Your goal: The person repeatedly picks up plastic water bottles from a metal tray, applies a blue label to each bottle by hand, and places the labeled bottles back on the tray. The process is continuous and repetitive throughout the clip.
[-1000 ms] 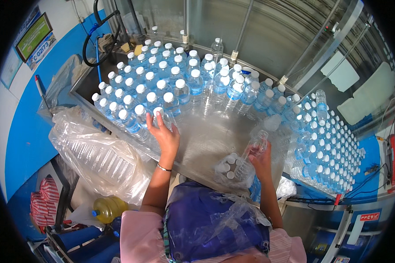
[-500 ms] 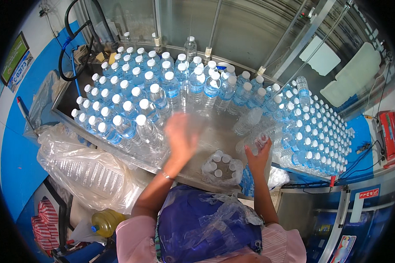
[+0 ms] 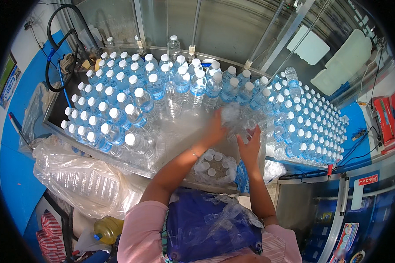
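My right hand (image 3: 250,147) has its fingers wrapped round a clear, uncapped plastic bottle (image 3: 251,124) near the right side of the metal basin (image 3: 180,139). My left hand (image 3: 215,129) is smeared by motion beside another clear bottle (image 3: 231,113), itself blurred, so whether its fingers grip that bottle is unclear. Just below my hands sits a clear plastic bag (image 3: 226,176) with several loose white caps (image 3: 211,172) in it. Capped water bottles (image 3: 139,107) with blue labels stand in rows along the left and far sides of the basin.
More capped bottles (image 3: 309,129) are packed at the right, one lying on top (image 3: 292,83). A large clear bag of bottles (image 3: 81,173) lies at the left, outside the basin's metal edge. A black hose (image 3: 50,48) hangs at the far left. Thin metal pipes (image 3: 196,26) rise behind.
My left hand has swung right, from beside the left rows to the bottle near my right hand. My right hand has shifted slightly left and away from me with its bottle.
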Demonstrator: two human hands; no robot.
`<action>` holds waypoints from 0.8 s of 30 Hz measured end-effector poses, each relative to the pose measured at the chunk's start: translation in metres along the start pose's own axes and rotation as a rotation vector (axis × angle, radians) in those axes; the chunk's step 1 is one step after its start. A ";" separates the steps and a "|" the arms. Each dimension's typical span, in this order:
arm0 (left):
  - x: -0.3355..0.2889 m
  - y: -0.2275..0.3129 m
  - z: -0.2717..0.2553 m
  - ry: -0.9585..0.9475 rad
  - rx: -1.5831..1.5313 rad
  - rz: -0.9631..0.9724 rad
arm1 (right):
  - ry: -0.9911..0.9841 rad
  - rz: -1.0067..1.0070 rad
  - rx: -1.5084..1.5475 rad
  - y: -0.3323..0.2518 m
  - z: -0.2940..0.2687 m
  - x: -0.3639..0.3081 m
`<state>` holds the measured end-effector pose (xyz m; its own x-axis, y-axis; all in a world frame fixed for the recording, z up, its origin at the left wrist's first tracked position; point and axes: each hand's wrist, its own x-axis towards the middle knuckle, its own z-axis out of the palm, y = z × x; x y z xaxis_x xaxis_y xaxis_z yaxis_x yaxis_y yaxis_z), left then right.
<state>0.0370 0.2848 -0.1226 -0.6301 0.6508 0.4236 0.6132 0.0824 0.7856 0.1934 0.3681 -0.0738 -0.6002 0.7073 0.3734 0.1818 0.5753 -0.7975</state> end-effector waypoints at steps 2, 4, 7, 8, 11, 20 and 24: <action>-0.012 -0.005 -0.028 0.032 0.050 -0.050 | 0.002 -0.024 0.010 0.002 0.008 0.011; -0.021 -0.008 -0.059 0.044 0.083 -0.139 | 0.015 -0.038 0.035 0.004 0.018 0.024; -0.022 -0.009 -0.097 0.108 0.105 -0.168 | 0.016 -0.007 0.028 0.005 0.028 0.039; -0.022 -0.010 -0.105 0.104 0.048 -0.272 | 0.020 -0.023 -0.017 0.004 0.029 0.042; -0.023 -0.011 -0.120 0.135 0.087 -0.268 | 0.045 -0.082 -0.102 -0.003 0.028 0.049; -0.037 0.000 -0.122 0.154 0.220 -0.395 | -0.018 -0.059 -0.141 -0.037 0.005 0.077; -0.059 0.014 -0.121 -0.530 0.285 -0.471 | 0.014 -0.122 -0.110 -0.043 0.000 0.077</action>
<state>0.0255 0.1564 -0.0823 -0.5869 0.7679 -0.2568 0.4807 0.5857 0.6526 0.1395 0.3978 -0.0108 -0.6126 0.6347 0.4711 0.1928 0.6979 -0.6897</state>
